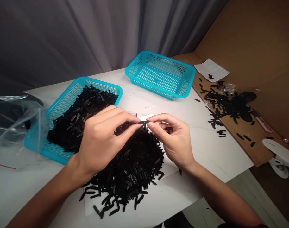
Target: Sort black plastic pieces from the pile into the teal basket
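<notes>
Reaching in from the bottom edge, nearest the camera: a bare left forearm point(43, 202) and a bare right forearm point(225, 196). Pinching a small black piece point(144, 122) from both sides: the left hand point(100, 142) and the right hand point(171, 139), each closing thumb and fingers firmly on it. Showing matt and narrow, with a white strip point(146, 117) lying against its upper edge, the piece staying partly hidden by the fingertips point(137, 119). Lying roughly level, its long axis running left to right across the view, one end pointing toward each hand. Hovering above the middle of a white table point(215, 158), just over a heaped pile of similar black pieces point(127, 167) spread on a white sheet point(169, 169). Sitting to the left, a turquoise plastic basket point(99, 83) filled with more black pieces, partly overlapped by a clear plastic bag point(16, 126). Standing farther back, a second turquoise basket point(158, 57). Lying to the right, more black pieces point(220, 104) scattered over a cardboard sheet point(255, 139), beside a gridded paper point(212, 70). Hanging behind everything, a grey curtain point(63, 31).
</notes>
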Demonstrator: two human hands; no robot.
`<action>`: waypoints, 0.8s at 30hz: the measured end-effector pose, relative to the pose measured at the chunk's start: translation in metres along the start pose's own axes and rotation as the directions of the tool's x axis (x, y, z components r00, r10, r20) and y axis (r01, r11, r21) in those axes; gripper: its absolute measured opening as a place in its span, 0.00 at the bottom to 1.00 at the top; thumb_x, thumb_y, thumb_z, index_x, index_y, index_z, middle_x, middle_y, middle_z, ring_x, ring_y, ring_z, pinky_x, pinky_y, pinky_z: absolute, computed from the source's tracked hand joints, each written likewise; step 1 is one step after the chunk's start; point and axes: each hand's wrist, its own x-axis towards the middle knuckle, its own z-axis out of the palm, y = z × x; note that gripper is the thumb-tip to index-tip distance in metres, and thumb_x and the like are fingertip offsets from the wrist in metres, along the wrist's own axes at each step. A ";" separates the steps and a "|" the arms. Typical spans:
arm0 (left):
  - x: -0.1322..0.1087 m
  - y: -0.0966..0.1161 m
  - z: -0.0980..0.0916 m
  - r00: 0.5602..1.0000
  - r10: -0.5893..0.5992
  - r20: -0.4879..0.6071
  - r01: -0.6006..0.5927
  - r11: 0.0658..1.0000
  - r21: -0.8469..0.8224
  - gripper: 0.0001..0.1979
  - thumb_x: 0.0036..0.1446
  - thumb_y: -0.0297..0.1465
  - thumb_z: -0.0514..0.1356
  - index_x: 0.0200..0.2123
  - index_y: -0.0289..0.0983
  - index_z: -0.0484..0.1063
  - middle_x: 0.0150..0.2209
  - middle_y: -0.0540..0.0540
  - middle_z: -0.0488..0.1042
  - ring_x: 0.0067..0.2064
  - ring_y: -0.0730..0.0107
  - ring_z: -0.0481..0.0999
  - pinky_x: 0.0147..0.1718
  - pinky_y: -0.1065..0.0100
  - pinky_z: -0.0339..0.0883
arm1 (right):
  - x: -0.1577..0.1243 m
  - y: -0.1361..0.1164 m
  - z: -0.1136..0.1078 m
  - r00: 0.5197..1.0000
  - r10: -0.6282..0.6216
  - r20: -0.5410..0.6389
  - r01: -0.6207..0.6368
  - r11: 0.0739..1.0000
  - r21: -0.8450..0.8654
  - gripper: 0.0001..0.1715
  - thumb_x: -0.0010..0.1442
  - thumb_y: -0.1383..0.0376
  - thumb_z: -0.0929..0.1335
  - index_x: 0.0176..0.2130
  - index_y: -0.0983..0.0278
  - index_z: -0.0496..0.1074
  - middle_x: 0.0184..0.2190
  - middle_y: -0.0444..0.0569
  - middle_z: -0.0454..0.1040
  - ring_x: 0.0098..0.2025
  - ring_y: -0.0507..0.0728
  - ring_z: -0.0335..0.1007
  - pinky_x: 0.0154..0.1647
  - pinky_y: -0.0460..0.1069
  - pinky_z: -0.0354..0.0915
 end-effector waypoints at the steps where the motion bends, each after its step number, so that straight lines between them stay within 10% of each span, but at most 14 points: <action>1: 0.000 0.000 0.000 1.000 0.000 -0.003 0.000 1.000 -0.001 0.02 0.63 0.26 0.67 0.36 0.39 0.79 0.35 0.50 0.83 0.36 0.67 0.82 0.40 0.63 0.74 | 0.000 0.000 0.000 1.000 -0.002 -0.001 0.002 1.000 -0.006 0.04 0.60 0.62 0.77 0.35 0.59 0.83 0.23 0.41 0.68 0.23 0.49 0.56 0.22 0.47 0.51; 24: 0.000 0.000 -0.001 0.999 0.033 -0.001 -0.033 0.999 -0.007 0.01 0.62 0.26 0.68 0.37 0.36 0.80 0.35 0.47 0.84 0.37 0.67 0.82 0.41 0.63 0.74 | -0.001 0.004 -0.002 0.997 0.059 0.055 -0.066 0.990 0.126 0.10 0.63 0.59 0.76 0.33 0.61 0.78 0.21 0.38 0.63 0.21 0.47 0.50 0.21 0.48 0.45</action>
